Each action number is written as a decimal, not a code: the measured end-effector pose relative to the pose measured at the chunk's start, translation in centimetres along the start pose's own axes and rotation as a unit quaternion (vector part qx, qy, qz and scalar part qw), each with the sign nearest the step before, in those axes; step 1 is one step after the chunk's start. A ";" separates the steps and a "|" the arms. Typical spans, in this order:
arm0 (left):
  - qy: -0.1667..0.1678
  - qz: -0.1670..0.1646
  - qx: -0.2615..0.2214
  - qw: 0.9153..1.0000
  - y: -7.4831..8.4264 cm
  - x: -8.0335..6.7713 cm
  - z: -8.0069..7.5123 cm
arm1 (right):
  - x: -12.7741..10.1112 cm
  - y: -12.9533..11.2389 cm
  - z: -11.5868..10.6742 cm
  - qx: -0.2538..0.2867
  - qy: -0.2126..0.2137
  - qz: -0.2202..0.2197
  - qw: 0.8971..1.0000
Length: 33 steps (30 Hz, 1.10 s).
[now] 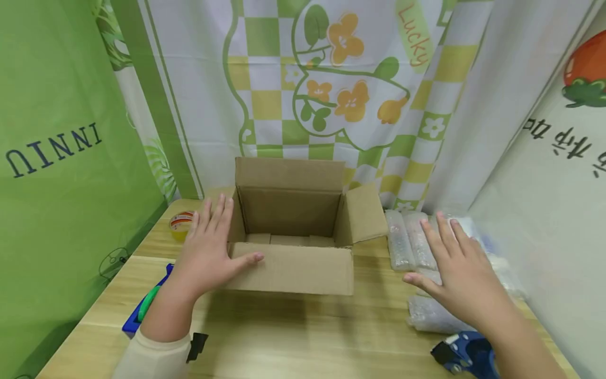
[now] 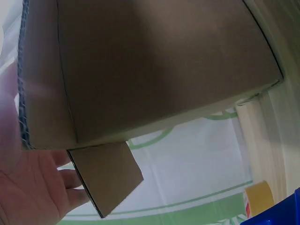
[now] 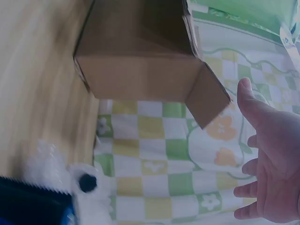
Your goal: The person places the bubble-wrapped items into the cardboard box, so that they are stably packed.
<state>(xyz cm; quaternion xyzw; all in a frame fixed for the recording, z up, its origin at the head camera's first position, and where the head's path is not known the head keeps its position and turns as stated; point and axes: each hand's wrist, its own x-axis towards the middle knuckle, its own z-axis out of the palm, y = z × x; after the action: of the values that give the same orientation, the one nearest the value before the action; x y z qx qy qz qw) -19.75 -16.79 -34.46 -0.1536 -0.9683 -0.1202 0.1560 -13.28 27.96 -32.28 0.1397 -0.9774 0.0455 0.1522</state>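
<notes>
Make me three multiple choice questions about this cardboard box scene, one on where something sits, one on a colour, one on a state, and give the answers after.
1. Where is the roll of tape?
A. inside the box
B. on the table left of the box
C. on the bubble-wrap packs

2. What colour is the tape dispenser near the right hand?
A. blue
B. red
C. white

3. How are the top flaps of the cardboard box?
A. taped shut
B. folded shut, untaped
C. open

Answers:
1 B, the roll lies on the wooden table just beyond the left hand.
2 A, its body is dark blue at the table's near right.
3 C, the flaps stand out and the inside shows.
</notes>
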 end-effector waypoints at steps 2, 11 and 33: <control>-0.018 -0.007 -0.009 1.000 -0.3 0.2 0.3 | -0.1 0.6 -0.4 0.004 0.003 0.004 1.000; -0.082 -0.090 -0.109 0.986 -0.7 0.7 0.8 | -0.1 4.0 -1.5 0.047 0.012 0.010 0.999; -0.073 -0.118 -0.152 0.979 -0.6 0.7 1.3 | -3.3 11.8 5.0 0.087 -0.240 0.019 0.967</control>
<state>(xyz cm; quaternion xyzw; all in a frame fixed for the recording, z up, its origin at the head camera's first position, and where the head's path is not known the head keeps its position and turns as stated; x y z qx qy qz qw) -20.90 -16.82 -35.53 -0.0685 -0.9588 -0.2720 0.0449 -15.04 39.47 -38.64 0.1412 -0.9799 0.0987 -0.1002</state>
